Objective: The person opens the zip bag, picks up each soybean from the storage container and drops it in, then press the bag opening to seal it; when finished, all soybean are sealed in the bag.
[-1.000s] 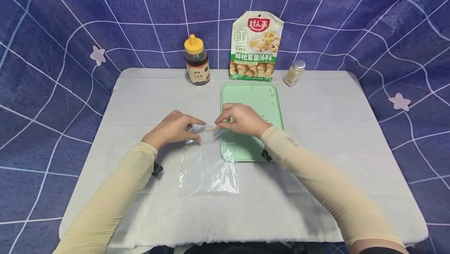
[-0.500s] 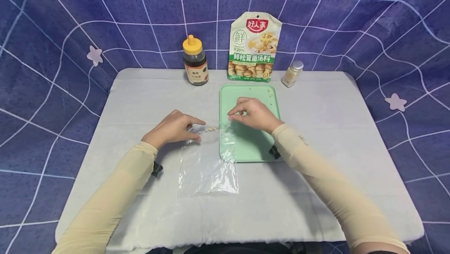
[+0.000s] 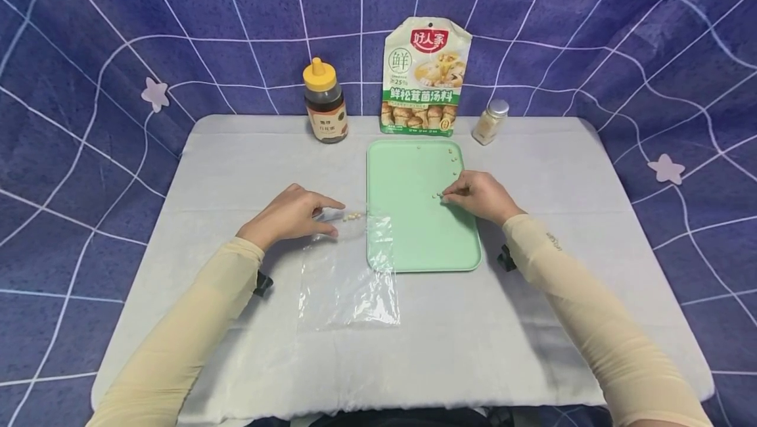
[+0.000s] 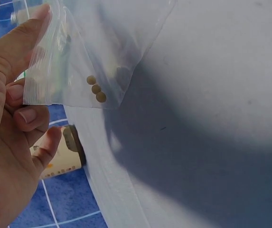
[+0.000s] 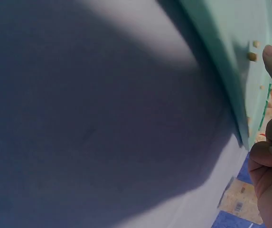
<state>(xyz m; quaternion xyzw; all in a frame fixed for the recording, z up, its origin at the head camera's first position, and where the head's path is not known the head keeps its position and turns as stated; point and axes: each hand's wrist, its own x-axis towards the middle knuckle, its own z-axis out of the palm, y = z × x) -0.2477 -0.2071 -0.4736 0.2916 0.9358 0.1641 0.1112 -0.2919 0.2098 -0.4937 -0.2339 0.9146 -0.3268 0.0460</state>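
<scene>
Small tan balls (image 3: pixel 439 195) lie on the green tray (image 3: pixel 422 236), some near its far right corner, others right of its middle by the fingertips of the right hand (image 3: pixel 486 196). Its thumb and forefinger stand close together; whether they pinch a ball I cannot tell. Left of the tray, the left hand (image 3: pixel 292 213) holds the mouth of a clear plastic bag (image 3: pixel 349 295), thumb and forefinger spread, a few more balls (image 4: pixel 96 89) inside. The balls look light, hard and prone to roll, best taken by their sides; the bag seems limp and slick, best held along its zip edge
</scene>
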